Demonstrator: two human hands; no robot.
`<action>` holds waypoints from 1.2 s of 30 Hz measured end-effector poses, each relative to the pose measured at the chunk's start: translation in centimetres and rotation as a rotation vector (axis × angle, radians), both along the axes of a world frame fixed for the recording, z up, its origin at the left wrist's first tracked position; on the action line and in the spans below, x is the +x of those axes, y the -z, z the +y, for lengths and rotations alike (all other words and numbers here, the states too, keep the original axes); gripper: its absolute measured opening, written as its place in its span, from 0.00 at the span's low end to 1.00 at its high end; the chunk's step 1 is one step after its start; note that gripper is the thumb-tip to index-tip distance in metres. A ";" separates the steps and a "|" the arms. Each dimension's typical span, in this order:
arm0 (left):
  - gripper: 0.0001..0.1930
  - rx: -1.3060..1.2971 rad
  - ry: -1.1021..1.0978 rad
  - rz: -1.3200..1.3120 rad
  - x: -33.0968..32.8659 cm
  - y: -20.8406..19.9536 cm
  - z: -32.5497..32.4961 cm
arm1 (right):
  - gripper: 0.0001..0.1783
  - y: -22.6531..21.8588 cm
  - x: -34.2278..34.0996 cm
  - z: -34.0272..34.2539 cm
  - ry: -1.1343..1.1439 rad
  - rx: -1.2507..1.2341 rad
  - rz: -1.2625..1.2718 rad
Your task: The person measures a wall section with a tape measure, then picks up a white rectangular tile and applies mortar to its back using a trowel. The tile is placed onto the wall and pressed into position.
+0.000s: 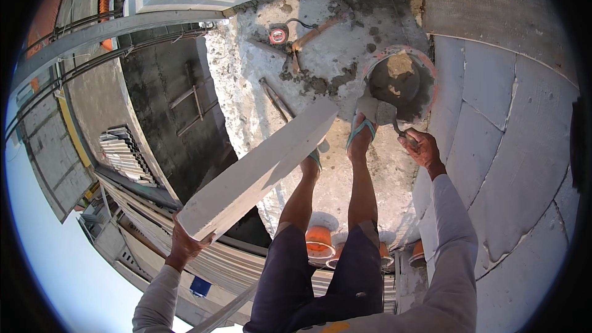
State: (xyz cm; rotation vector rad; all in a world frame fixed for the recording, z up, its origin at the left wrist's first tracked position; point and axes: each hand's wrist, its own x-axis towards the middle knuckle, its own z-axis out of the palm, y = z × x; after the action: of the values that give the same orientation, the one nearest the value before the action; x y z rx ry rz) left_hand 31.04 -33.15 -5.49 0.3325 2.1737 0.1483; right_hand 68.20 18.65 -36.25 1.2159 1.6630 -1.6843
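My left hand (187,243) grips the near end of a long white concrete block (262,169). The block slants up and to the right, its far end near my feet and part of it in shadow. In my right hand (422,148) is the handle of a trowel (386,113), with the fingers wrapped round it. The trowel's grey blade lies at the near edge of a round bucket (430,65), close to my right foot. Wet grey mortar (416,102) and a pale lump (399,65) sit inside the bucket.
On the rough concrete floor lie a red tape measure (278,36), a wooden-handled tool (314,35) and a long thin tool (276,100). A block wall (493,129) rises at the right. The floor's broken edge (225,95) drops off at the left. Orange pots (319,242) stand behind my legs.
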 end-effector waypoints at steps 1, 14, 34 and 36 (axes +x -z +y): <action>0.49 0.032 0.032 -0.009 -0.8 0.3 -0.2 | 0.17 2.6 1.4 -2.2 0.363 -0.294 0.118; 0.47 0.151 -0.152 -0.093 -4.3 1.5 -0.5 | 0.28 6.1 -3.2 -17.5 -0.470 0.816 0.392; 0.49 0.087 0.174 0.107 -2.7 0.3 1.4 | 0.27 -5.9 -10.6 -19.6 -0.537 0.568 0.411; 0.48 0.084 0.174 0.117 -2.6 0.1 1.8 | 0.26 -9.8 -12.1 -21.0 -0.619 0.616 0.381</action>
State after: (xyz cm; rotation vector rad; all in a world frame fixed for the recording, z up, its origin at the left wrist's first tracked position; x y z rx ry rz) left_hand 28.48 -31.34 -5.64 0.5888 2.2454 0.1252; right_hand 56.15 -2.39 -26.47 0.4925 2.5758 -1.0820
